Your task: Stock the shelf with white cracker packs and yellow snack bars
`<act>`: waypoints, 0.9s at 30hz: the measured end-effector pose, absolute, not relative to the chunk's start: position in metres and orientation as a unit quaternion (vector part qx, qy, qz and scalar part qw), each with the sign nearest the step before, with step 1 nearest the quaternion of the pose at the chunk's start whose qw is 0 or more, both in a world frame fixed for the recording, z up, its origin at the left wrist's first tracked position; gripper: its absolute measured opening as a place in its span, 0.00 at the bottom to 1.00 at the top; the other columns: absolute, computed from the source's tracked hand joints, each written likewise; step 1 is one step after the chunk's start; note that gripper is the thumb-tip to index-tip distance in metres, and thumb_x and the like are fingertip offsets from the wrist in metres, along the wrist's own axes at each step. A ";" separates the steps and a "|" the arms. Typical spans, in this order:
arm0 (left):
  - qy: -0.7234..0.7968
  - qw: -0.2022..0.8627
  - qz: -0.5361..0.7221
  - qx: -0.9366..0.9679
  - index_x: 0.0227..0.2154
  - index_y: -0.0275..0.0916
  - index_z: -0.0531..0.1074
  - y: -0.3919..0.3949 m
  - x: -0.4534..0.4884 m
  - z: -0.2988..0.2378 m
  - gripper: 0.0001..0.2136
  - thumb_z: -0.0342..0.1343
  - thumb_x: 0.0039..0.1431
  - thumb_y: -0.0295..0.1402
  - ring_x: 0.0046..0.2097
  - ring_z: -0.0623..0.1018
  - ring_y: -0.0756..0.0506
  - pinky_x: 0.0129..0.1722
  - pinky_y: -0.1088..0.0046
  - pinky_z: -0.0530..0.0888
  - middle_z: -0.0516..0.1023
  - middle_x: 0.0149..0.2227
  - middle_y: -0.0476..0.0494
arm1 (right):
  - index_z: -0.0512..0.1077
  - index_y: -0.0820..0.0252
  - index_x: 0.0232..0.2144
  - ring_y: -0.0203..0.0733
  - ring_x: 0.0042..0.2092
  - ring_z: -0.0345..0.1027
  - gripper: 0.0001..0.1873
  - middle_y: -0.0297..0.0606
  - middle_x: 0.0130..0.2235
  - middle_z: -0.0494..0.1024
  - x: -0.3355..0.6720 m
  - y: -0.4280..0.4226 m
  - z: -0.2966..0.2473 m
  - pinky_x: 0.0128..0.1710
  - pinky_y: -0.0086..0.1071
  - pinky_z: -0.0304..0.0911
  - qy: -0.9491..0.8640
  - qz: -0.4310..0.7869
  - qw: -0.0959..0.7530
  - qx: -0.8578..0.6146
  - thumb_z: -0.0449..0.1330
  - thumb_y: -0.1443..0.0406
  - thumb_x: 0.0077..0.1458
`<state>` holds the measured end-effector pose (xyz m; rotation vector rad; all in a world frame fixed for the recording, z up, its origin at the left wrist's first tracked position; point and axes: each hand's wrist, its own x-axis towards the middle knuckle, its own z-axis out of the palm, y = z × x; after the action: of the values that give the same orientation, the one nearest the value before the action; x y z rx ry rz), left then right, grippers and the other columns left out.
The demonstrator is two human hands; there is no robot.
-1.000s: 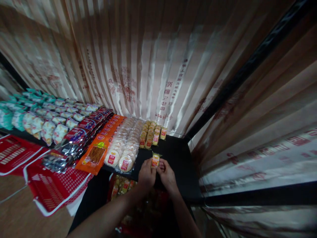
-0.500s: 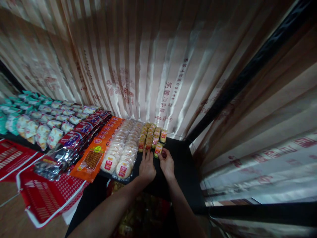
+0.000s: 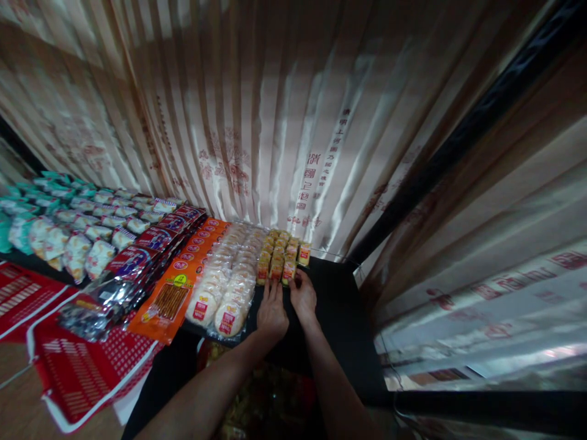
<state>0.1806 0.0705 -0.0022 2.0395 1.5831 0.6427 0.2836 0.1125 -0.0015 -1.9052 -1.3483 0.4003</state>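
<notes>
Rows of small yellow snack packets [image 3: 278,255] lie on a black table [image 3: 337,311] close to the curtain. My right hand [image 3: 302,294] has its fingers curled on the nearest yellow packet [image 3: 288,271] at the front of the right-hand row. My left hand [image 3: 271,310] lies flat on the table beside it, fingers stretched out, with the fingertips touching the front packets of the rows.
Left of the yellow packets lie rows of round white rice crackers [image 3: 224,287], orange pretzel-stick packs [image 3: 177,287], dark foil packs [image 3: 137,263] and white-and-teal packets [image 3: 68,226]. A red printed bag [image 3: 82,366] hangs at the table's front. A striped satin curtain [image 3: 284,122] closes off the back and right.
Both hands moved away from me toward the curtain. The yellow packet held up between them a second ago now lies at the front of the right-hand row; my left hand has flattened.
</notes>
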 end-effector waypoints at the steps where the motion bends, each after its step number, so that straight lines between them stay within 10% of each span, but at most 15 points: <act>1: 0.577 0.238 0.235 0.745 0.59 0.27 0.55 0.070 0.181 -0.004 0.33 0.44 0.45 0.20 0.65 0.44 0.41 0.63 0.59 0.53 0.52 0.63 0.36 | 0.68 0.61 0.45 0.43 0.41 0.69 0.19 0.42 0.40 0.75 0.284 0.113 -0.002 0.41 0.33 0.62 -0.527 0.153 0.374 -0.747 0.51 0.62 0.52; 27: 0.576 0.234 0.196 0.758 0.58 0.22 0.54 0.069 0.179 0.006 0.31 0.43 0.46 0.20 0.65 0.44 0.40 0.64 0.61 0.50 0.49 0.64 0.33 | 0.69 0.63 0.41 0.44 0.40 0.67 0.18 0.43 0.38 0.73 0.281 0.115 -0.019 0.40 0.34 0.62 -0.521 0.137 0.412 -0.735 0.51 0.59 0.49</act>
<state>0.1794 0.0688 0.0065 2.0824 1.5810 0.5372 0.2807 0.1151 -0.0195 -1.8475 -1.3108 0.3453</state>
